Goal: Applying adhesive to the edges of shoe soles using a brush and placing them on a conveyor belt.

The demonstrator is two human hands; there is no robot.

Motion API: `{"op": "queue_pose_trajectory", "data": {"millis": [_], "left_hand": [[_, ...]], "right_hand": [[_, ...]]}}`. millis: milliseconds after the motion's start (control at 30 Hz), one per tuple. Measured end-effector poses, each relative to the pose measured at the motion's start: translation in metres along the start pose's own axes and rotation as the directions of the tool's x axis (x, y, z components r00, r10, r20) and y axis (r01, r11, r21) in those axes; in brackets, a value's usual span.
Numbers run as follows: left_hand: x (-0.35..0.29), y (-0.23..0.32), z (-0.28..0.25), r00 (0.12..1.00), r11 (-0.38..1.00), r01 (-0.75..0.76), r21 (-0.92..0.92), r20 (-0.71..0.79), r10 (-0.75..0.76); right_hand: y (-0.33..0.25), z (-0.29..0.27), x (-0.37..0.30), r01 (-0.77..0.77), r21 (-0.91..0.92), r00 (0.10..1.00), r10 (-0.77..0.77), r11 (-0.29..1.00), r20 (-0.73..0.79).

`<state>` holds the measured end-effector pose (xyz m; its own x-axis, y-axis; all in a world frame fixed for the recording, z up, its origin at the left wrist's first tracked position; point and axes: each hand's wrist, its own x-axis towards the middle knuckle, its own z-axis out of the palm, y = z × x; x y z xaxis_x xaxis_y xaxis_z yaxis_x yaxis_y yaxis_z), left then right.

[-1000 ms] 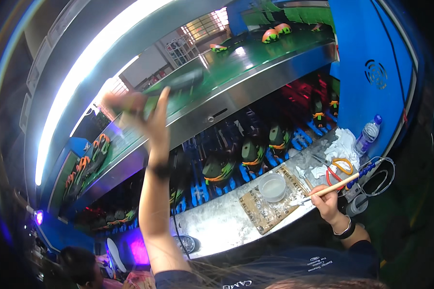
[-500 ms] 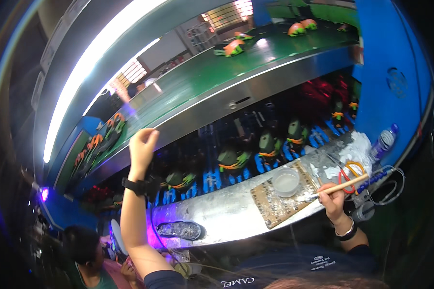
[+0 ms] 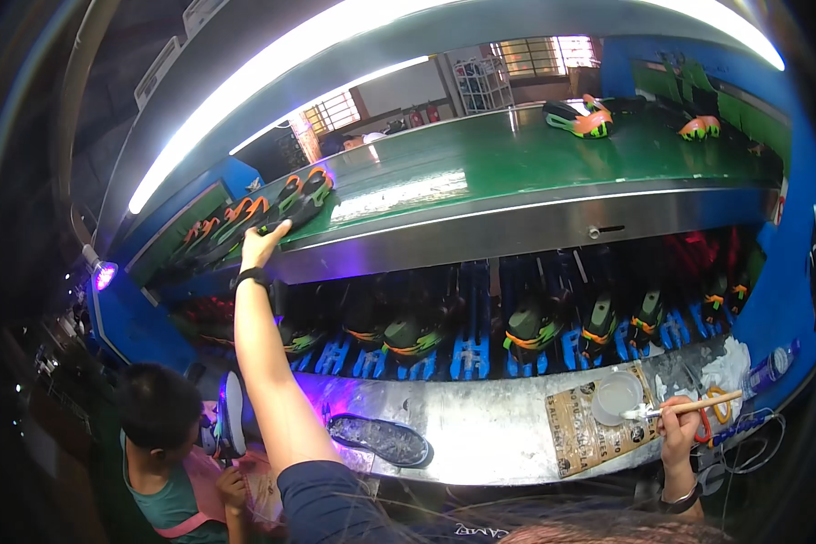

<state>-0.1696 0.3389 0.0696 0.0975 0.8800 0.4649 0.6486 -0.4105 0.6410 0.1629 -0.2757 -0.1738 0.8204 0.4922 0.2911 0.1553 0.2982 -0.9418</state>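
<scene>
My left hand (image 3: 265, 243) is at the left end of the upper green belt, with its thumb and fingers around the near end of a black shoe (image 3: 310, 201) with orange and green trim. Its fingertips are partly hidden there. At the right, my right hand (image 3: 678, 428) grips a wooden-handled brush (image 3: 712, 402). The whitish brush head points left, at the rim of a clear plastic cup (image 3: 607, 405) holding pale liquid. That cup stands on a brown cardboard piece (image 3: 576, 435). A dark shoe sole (image 3: 381, 439) lies on the metal ledge, below my left forearm.
Scissors with orange handles (image 3: 720, 406), a purple-and-white bottle (image 3: 774, 364) and white crumpled material (image 3: 727, 366) lie at the right. Shoes on blue holders (image 3: 471, 349) line the lower opening. Several shoes (image 3: 580, 122) rest on the belt. Another person (image 3: 159, 444) works at lower left.
My left hand has gone from hanging free in front of the belt to the shoe at its left end. The view has turned left. My right hand still holds the brush by the cup.
</scene>
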Motion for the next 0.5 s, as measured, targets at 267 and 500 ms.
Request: {"op": "queue_pose_trajectory", "data": {"millis": [267, 500], "left_hand": [[0.009, 0.005, 0.026, 0.975, 0.982, -0.061, 0.181, -0.198, 0.097], [-0.033, 0.068, -0.021, 0.857, 0.936, -0.338, 0.099, -0.379, 0.349]], "right_hand": [[-0.011, 0.017, 0.001, 0.021, 0.026, 0.999, -0.022, 0.999, 0.031], [-0.003, 0.012, 0.0, -0.034, 0.032, 0.998, 0.033, 0.999, 0.053]]}}
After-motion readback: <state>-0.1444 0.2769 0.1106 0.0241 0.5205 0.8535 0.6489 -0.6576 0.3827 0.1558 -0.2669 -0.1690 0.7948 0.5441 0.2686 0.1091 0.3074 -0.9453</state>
